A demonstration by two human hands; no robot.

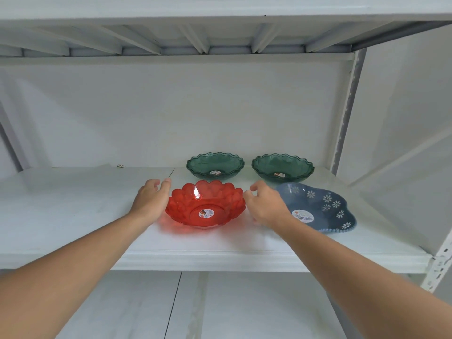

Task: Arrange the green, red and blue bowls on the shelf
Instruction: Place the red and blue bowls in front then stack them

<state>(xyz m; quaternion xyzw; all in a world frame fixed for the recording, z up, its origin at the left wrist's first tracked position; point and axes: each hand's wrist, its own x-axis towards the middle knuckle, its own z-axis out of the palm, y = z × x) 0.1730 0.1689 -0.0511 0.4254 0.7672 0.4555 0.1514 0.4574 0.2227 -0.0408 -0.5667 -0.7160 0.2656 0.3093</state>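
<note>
Left half of shelf (61,204): unobstructed.
Right half: red bowl (205,206), blue bowl (325,206), two green bowls (215,166) occupy it.
Overhead: upper shelf (220,11) limits clearance.

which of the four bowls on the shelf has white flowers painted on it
The blue bowl, front right beside the right hand. The red bowl and both green bowls are plain translucent plastic.

White-flowered blue bowl (325,206), white shelf (73,216)

Bright, even, soft light; faint shadows. Sharp glare spot on red bowl (196,193) rim. Wide-angle bending at edges. Slight softness overall.
</note>
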